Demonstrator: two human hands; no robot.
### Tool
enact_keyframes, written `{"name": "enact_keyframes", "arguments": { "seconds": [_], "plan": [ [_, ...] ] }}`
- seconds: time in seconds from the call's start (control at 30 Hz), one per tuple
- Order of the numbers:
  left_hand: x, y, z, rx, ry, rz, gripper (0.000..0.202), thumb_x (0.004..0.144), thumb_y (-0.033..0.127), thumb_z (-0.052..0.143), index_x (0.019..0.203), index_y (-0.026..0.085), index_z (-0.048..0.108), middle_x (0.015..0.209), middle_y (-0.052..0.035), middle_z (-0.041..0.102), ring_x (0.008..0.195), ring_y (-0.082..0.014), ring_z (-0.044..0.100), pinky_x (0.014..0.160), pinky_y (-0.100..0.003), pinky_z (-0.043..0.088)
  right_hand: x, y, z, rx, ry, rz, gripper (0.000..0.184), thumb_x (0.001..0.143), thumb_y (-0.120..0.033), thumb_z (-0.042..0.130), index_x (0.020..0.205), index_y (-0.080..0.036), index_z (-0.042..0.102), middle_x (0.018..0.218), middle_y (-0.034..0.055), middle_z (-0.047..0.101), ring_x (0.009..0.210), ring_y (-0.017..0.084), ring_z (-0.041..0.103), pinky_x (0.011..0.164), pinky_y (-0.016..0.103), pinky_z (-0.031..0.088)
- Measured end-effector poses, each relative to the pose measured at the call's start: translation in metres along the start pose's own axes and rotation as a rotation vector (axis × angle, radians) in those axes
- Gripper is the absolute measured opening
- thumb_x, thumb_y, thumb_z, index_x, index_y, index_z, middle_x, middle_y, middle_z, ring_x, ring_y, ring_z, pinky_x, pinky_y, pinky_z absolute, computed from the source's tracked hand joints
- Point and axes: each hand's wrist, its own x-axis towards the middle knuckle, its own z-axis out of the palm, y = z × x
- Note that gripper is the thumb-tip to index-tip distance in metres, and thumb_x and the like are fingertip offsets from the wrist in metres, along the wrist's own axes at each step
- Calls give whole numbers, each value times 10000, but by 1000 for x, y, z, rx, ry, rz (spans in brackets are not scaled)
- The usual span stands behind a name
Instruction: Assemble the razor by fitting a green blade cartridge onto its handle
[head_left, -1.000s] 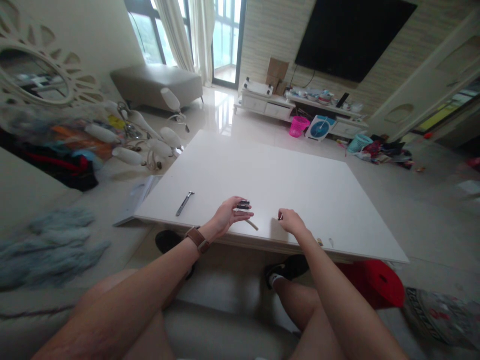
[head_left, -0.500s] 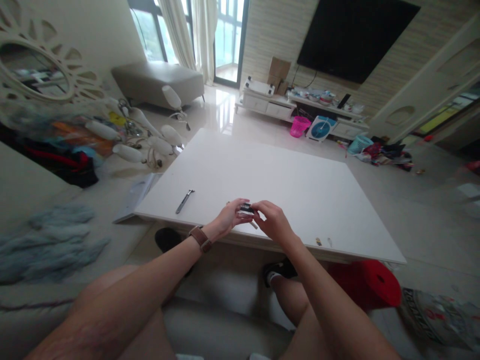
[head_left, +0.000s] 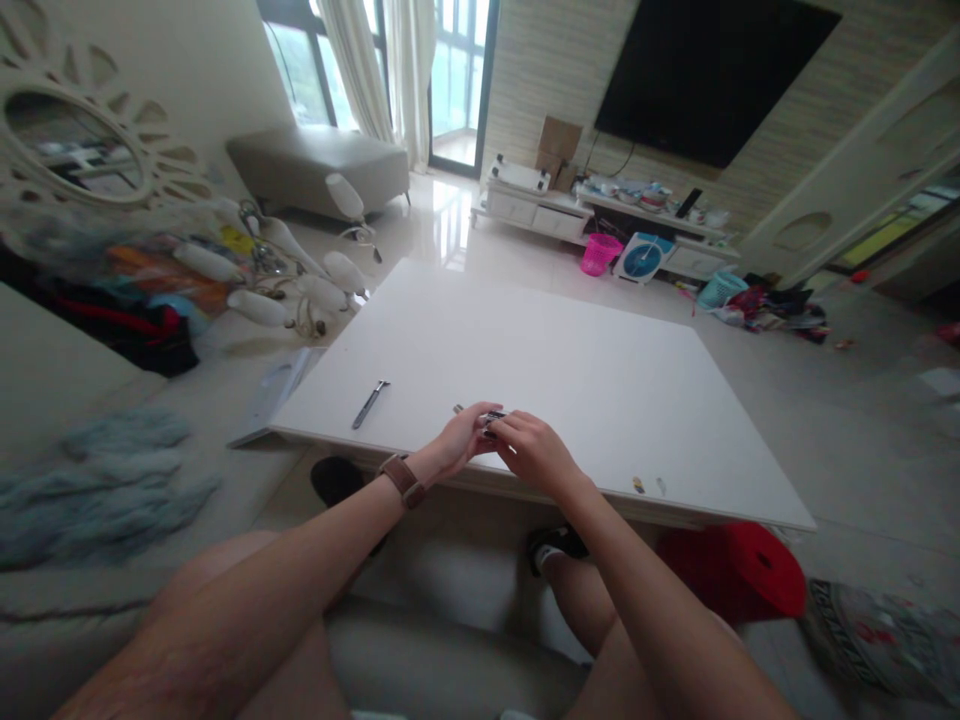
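Both hands meet over the near edge of a white table [head_left: 570,360]. My left hand [head_left: 457,440], with a brown watch strap on its wrist, holds a small dark object [head_left: 491,415] between its fingers. My right hand [head_left: 529,452] presses against the same object from the right, fingers curled over it. Most of the object is hidden by the fingers. A slim metal tool [head_left: 370,403] lies on the table to the left of my hands, untouched.
Two tiny pieces [head_left: 646,485] lie near the table's front edge on the right. A red stool [head_left: 739,575] stands under the right corner. A lamp fitting with white shades [head_left: 292,280] and clutter sit on the floor at left. My knees are below.
My right hand, apart on the table a second ago, has moved left and joined my left hand on the small dark object. Both hands have since drawn slightly closer together.
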Motion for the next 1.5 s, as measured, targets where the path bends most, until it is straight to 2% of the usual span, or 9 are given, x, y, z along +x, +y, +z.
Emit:
{"name": "enact_keyframes", "arguments": {
  "seconds": [0.1,0.17,0.27,0.4,0.73,1.07,1.27,1.4,1.5],
  "plan": [
    [-2,1,1,0,8,5,217,796,266,652,931,97,674,768,-66,654,678,-150,619,627,-255,536,0,-1,-3,3,15,3,158,898,-78,551,984,-184,630,932,94,700,852,222,602,779,350,494],
    [-4,3,2,6,22,28,197,787,191,633,962,104,659,804,-72,668,690,-153,629,655,-276,555,-2,0,-7,-2,41,38,169,895,-78,550,992,-187,635,951,94,692,863,226,596,781,356,496],
    [-7,5,4,54,43,59,294,737,42,594,1020,117,624,873,-87,697,775,-177,675,767,-338,581,-5,3,-12,1,110,135,204,876,-64,548,1007,-193,637,978,94,668,888,232,589,790,364,499],
    [-9,7,5,127,31,72,347,758,2,603,1084,121,581,961,-122,720,875,-207,720,877,-380,566,-8,9,-17,8,171,224,220,852,-49,538,985,-196,633,979,94,638,909,242,583,799,377,502],
    [-4,1,-1,133,15,127,385,730,-72,589,1075,97,576,939,-107,707,833,-200,724,954,-472,548,-9,7,-16,52,125,243,215,841,-39,555,960,-202,628,985,89,636,916,247,580,805,395,505],
    [-5,4,4,156,34,102,390,731,-82,552,1073,105,562,953,-97,695,824,-192,722,915,-415,568,-11,9,-14,62,93,272,202,854,-56,569,971,-207,636,1001,87,640,939,250,574,830,402,496],
    [-6,7,4,92,61,97,278,791,39,574,1057,119,582,909,-106,697,783,-203,721,832,-397,586,-10,9,-13,69,100,281,178,879,-95,585,1003,-211,638,1002,81,649,943,247,577,819,385,485],
    [-7,10,3,83,69,118,178,823,114,554,991,110,613,900,-133,715,757,-209,717,769,-386,596,-12,11,-10,18,123,286,39,901,-167,626,897,-206,627,908,70,659,873,242,572,773,367,461],
    [-9,12,4,83,82,113,138,846,180,545,926,104,628,951,-177,729,791,-246,736,734,-365,595,-14,14,-7,-11,150,304,127,918,-203,636,796,-208,604,806,51,656,791,225,565,735,355,436]
  ]
}}
